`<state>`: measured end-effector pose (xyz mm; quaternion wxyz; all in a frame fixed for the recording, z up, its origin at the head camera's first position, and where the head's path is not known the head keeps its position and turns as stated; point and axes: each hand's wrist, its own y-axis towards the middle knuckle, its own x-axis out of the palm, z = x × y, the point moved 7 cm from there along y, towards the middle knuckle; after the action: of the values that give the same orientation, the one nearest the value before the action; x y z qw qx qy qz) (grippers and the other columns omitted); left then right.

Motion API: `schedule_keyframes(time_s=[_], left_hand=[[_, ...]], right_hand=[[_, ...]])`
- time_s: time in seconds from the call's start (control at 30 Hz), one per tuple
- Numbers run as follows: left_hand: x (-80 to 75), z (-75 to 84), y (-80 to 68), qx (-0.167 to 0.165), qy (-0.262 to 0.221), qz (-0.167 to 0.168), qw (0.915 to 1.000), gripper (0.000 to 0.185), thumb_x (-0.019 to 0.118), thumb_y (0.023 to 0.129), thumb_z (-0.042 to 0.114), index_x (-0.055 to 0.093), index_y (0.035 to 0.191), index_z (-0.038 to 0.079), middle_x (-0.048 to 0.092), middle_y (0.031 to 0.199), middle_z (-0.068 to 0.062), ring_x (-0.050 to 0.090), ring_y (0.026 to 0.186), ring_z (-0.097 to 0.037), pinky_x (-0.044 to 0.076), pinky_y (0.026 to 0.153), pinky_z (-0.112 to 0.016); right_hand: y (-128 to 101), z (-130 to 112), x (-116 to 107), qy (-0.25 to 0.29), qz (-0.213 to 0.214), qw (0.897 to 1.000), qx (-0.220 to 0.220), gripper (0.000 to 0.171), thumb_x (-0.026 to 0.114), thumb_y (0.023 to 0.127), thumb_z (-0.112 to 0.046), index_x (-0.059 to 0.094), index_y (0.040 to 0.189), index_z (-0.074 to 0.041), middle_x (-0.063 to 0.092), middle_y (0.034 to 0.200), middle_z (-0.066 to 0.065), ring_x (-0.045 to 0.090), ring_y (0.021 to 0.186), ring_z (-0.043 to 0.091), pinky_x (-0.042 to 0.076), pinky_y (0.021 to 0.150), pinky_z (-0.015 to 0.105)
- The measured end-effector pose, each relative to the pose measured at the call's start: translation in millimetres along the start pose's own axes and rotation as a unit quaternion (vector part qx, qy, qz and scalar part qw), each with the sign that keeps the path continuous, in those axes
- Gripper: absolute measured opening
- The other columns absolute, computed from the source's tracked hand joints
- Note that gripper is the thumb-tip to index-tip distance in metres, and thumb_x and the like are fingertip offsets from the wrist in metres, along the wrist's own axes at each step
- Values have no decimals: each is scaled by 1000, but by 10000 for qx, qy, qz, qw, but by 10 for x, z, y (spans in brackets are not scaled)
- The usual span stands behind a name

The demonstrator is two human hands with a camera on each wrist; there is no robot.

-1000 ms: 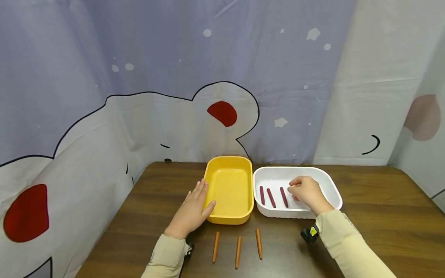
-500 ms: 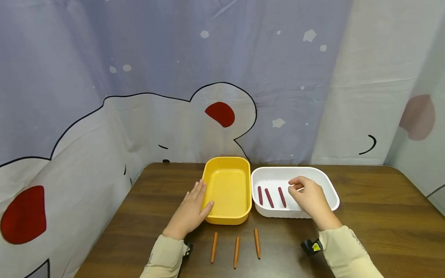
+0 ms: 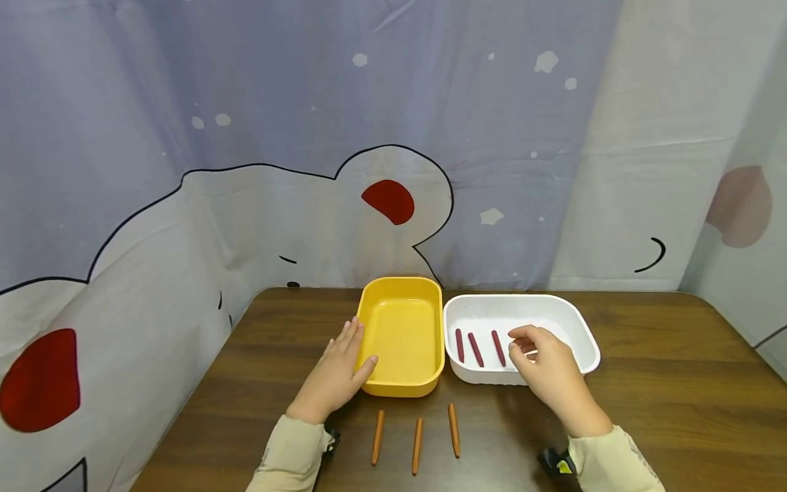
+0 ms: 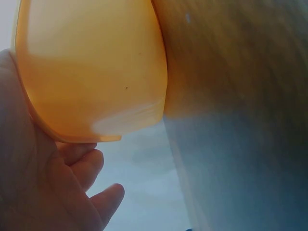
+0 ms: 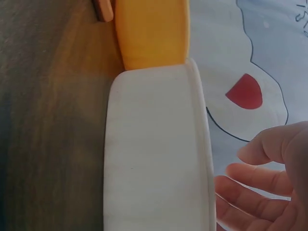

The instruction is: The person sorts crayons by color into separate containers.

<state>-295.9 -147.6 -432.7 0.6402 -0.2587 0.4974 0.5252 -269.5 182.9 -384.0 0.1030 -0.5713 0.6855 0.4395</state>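
Note:
My left hand (image 3: 335, 374) rests with straight fingers against the left side of a yellow tray (image 3: 402, 335). In the left wrist view the yellow tray's wall (image 4: 96, 72) lies against that palm. A white tray (image 3: 492, 307) stands to its right, with dark red crayon-like sticks (image 3: 476, 349) visible in its left half. Over the white tray's front rim hovers my right hand (image 3: 550, 369), fingers loosely bent, and nothing shows in it. It hides part of the tray's floor. In the right wrist view, that hand's fingers (image 5: 257, 178) are spread beside the white tray's wall (image 5: 156, 149).
Three orange-brown sticks (image 3: 417, 445) lie apart on the wooden table (image 3: 664, 369) in front of the trays. A printed curtain (image 3: 492, 137) hangs just behind the table's back edge and along its left side.
My right hand has drawn back from inside the white tray toward its front rim and lifted. The left hand stays on the yellow tray, and the head view has shifted slightly.

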Motion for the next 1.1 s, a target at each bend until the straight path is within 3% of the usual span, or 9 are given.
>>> schedule_keyframes(time_s=[0.13,0.33,0.63,0.83,1.1], left_hand=[[2,-17,-13,11,-2,32,10000,73,48,107,43,27,157,-5,19,166,-19,15,154,-32,20,121,-57],[2,-30,-26,35,42,31,10000,73,48,107,44,28,157,-6,19,166,-19,15,154,-31,21,121,-57],[-13,-14,-22,51,57,60,10000,72,48,107,43,29,156,-6,20,166,-19,17,154,-32,21,121,-57],[-3,-10,-12,23,44,23,10000,73,48,106,44,29,157,-5,20,166,-18,16,154,-31,21,121,-57],[-1,0,-4,33,44,2,10000,73,48,107,43,29,156,-6,20,166,-19,16,154,-31,21,121,-56]], right_hand=[[-30,-58,57,-281,-7,9989,-369,18,66,88,-1,71,105,1,69,95,11,67,89,29,55,80,48],[-62,-113,78,-511,-61,9966,-643,19,69,91,-4,70,108,1,69,104,13,67,100,34,53,87,51],[-151,-276,197,-801,-124,9795,-1843,25,72,89,-5,69,113,2,68,110,12,66,104,32,54,91,48],[-185,-325,219,-849,-114,9746,-2069,29,74,86,-6,69,113,1,67,113,12,66,106,32,54,91,48],[-262,-568,217,-535,-144,9720,-2283,32,75,84,-5,68,116,-3,66,111,5,65,113,30,51,99,47]])
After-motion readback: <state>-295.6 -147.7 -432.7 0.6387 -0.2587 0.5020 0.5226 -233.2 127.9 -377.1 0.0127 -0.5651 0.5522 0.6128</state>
